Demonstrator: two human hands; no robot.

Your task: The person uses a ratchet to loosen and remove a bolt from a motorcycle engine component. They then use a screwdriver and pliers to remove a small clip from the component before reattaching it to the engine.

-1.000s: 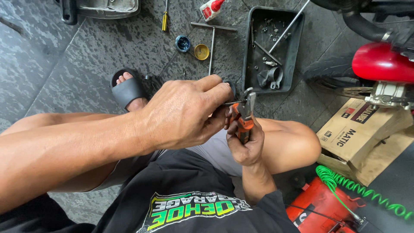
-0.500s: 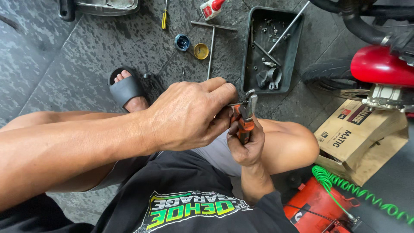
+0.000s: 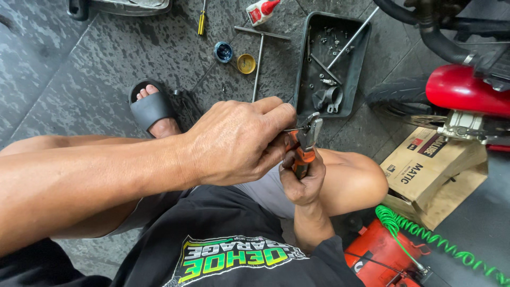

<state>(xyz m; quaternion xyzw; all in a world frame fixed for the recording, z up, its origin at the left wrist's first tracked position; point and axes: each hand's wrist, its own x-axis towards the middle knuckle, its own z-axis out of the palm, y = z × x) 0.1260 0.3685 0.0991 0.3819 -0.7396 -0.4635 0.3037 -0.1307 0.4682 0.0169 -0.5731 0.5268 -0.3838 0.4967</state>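
My right hand grips the orange handles of a pair of pliers, jaws pointing up, above my right knee. My left hand reaches across from the left and pinches a thin wire or small part at the pliers' jaws with its fingertips. What lies between those fingertips is hidden.
A black tray with screws, a rod and small parts lies on the grey floor ahead. Near it are a T-handle wrench, a blue cap, a yellow cap, a screwdriver. A red motorbike, cardboard box and green coiled hose are right.
Both hands stay at the pliers; my left hand has shifted slightly to the right over the jaws.
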